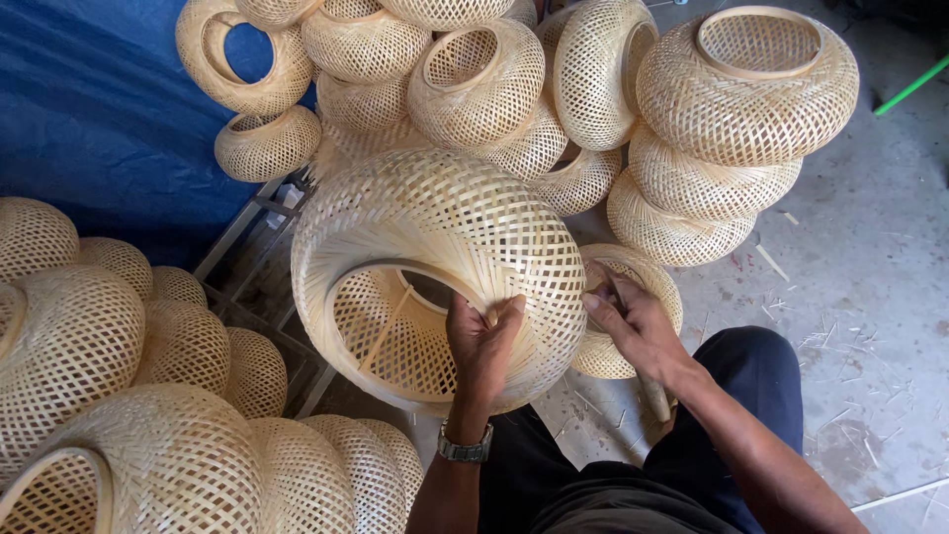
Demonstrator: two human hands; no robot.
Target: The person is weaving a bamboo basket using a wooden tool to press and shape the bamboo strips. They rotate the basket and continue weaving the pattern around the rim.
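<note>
A large round woven bamboo shade (445, 247) stands tilted in front of me, its wide opening facing down-left. My left hand (482, 341), with a metal wristwatch, grips the shade's rim where the strips fold inward. My right hand (638, 321) rests just right of the shade, fingers bent against its side and over a smaller woven shade (647, 287) behind it. Whether the right hand holds a strip or tool is hidden.
Several finished woven shades are piled at the back (474, 84) and stacked at the right (746, 89). More lie at the left (79, 336). A blue tarp (99, 109) covers the far left. Bamboo slivers litter the concrete floor (850, 326). A metal frame (247, 237) lies below.
</note>
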